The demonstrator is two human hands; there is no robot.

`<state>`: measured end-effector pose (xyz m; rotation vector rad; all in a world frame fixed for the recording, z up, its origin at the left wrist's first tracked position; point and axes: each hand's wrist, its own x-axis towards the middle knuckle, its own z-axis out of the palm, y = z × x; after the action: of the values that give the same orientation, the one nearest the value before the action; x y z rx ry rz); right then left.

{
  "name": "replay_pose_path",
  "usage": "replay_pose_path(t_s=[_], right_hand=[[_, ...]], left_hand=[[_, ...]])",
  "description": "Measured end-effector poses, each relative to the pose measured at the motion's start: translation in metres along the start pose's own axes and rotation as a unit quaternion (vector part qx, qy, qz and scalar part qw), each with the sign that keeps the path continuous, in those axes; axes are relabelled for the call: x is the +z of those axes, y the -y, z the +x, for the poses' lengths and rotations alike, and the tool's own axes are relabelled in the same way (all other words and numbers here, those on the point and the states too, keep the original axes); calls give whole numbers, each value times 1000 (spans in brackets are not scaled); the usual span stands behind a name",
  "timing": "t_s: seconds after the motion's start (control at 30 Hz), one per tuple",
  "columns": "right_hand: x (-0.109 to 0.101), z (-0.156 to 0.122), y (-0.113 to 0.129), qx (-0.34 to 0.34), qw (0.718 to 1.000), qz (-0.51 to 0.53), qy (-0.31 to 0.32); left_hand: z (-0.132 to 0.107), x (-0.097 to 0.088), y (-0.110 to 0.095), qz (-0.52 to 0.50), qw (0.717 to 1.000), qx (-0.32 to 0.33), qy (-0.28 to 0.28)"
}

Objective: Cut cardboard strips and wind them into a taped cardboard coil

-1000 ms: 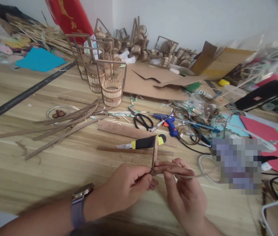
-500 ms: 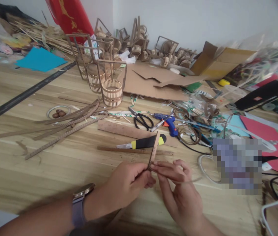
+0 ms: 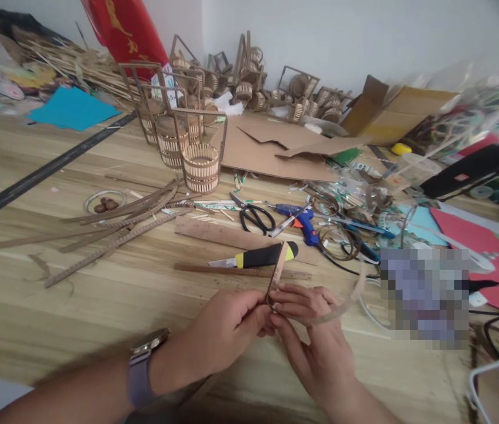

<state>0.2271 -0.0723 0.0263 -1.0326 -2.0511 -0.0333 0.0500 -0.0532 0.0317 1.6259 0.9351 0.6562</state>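
Note:
Low in the middle of the view, both hands pinch one thin brown cardboard strip (image 3: pixel 278 268) over the wooden table (image 3: pixel 55 306). My left hand (image 3: pixel 227 333), with a watch on its wrist, grips the strip's bend between thumb and fingers. My right hand (image 3: pixel 315 347) presses the same bend from the right. One end of the strip sticks up toward the yellow-and-black utility knife (image 3: pixel 260 256); the other end curves away to the right.
Black scissors (image 3: pixel 253 218), a blue glue gun (image 3: pixel 305 221) and a wooden ruler (image 3: pixel 223 232) lie just beyond the hands. Loose cardboard strips (image 3: pixel 112 227) spread to the left. Small woven baskets (image 3: pixel 200 166), flat cardboard (image 3: pixel 271 150) and coloured paper crowd the back and right.
The strip has been folded tighter at the bend. Its free right end has swung upward and curved. My right fingers have closed in toward my left hand.

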Motion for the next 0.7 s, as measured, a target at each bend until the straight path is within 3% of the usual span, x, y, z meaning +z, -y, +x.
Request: replay_pose_path(t_s=[0.17,0.37,0.7], right_hand=[[-1,0,1,0,1000,2,-15],[-1,-2,-1,58,996,55,-26],[1,-2,0,18,1000,5,-3]], left_hand=[[-3,1,-1,-8,1000,12,-2],[-4,0,-1,-28,999,4,28],[2,-4,-2,-19,1000,-17,8]])
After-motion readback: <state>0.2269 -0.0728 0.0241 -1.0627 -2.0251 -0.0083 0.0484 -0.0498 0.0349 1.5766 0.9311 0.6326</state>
